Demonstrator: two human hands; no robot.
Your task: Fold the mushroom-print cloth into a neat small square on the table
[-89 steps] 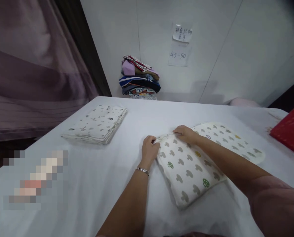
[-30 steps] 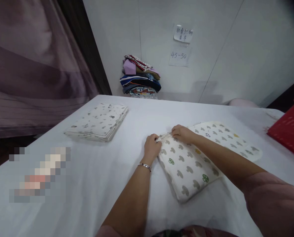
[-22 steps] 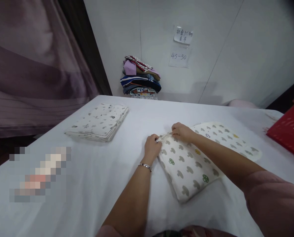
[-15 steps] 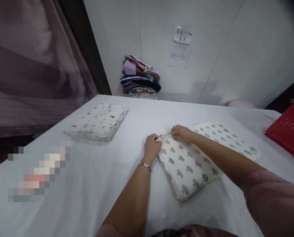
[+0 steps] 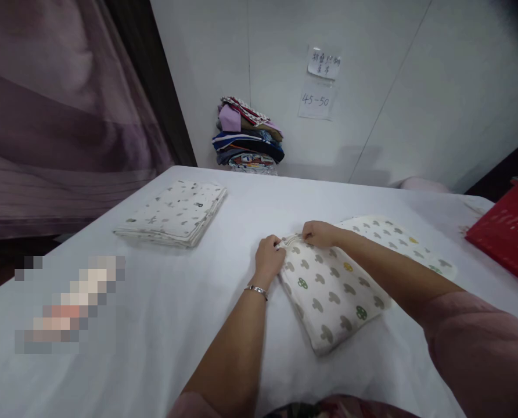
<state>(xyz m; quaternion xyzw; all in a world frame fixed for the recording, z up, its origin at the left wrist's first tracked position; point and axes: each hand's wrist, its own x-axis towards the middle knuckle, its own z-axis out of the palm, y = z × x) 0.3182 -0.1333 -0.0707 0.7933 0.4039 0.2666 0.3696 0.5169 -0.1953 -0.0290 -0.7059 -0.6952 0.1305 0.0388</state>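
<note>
L hand [image 5: 268,256] is pinching far L corner of mushroom-print cloth [image 5: 331,293], fingers curled nearly closed; R hand [image 5: 322,234] is gripping same far edge just beside, fingers bent tight, tips partly hidden. Cloth: soft, matte, layered, roughly rect., lying askew R of mid table [image 5: 189,313], toward near edge. Flat pc. w/ same print [image 5: 387,233] is spreading beyond R forearm, edge rounded; can't tell if joined. Folded cloth [image 5: 172,210], thin layers, squarish, is sitting nr far L corner. Glossy red item [image 5: 509,229] is resting at R edge.
</note>
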